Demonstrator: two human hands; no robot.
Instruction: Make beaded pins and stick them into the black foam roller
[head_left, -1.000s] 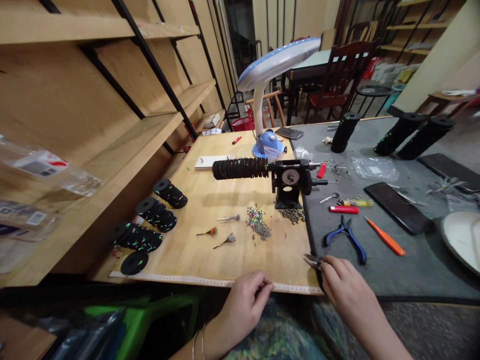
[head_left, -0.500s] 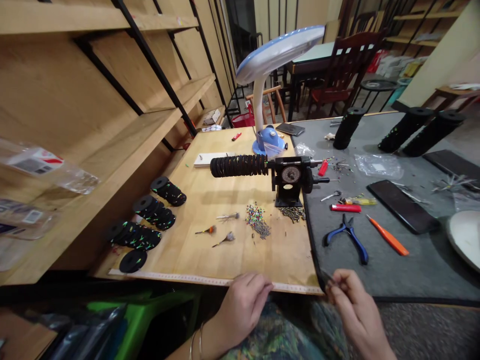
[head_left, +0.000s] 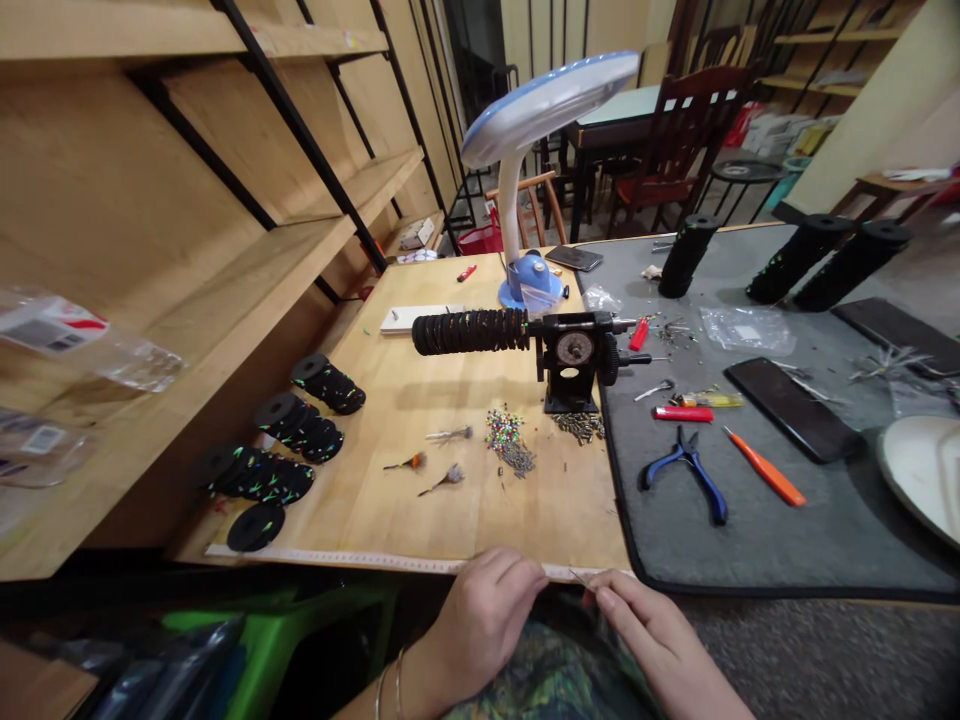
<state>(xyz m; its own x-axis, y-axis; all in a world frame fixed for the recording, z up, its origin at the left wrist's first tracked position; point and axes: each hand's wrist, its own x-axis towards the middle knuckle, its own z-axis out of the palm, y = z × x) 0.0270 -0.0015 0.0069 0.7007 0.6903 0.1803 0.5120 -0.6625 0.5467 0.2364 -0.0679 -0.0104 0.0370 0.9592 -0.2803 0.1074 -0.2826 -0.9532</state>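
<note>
My left hand (head_left: 484,610) is curled at the near edge of the wooden board (head_left: 420,520), its fingertips pinched together; what they hold is too small to make out. My right hand (head_left: 649,630) sits just right of it, fingers pinching a thin metal tool (head_left: 581,578) whose tip points toward the left hand's fingertips. On the board ahead lie a pile of coloured beads and small hooks (head_left: 508,440) and three small feathered lures (head_left: 442,460). A black winding jig (head_left: 574,360) carries a rod of black foam discs (head_left: 469,332).
Stacks of black foam discs (head_left: 285,440) lie at the board's left, by wooden shelving (head_left: 187,250). The grey mat (head_left: 750,500) holds blue pliers (head_left: 686,468), an orange tool (head_left: 765,468), a red lighter (head_left: 681,413), a phone (head_left: 791,408) and black foam rolls (head_left: 825,255). A desk lamp (head_left: 529,200) stands behind.
My right hand has moved left from the mat's corner to meet the left hand, carrying the thin metal tool. The left hand has stayed put at the board's edge.
</note>
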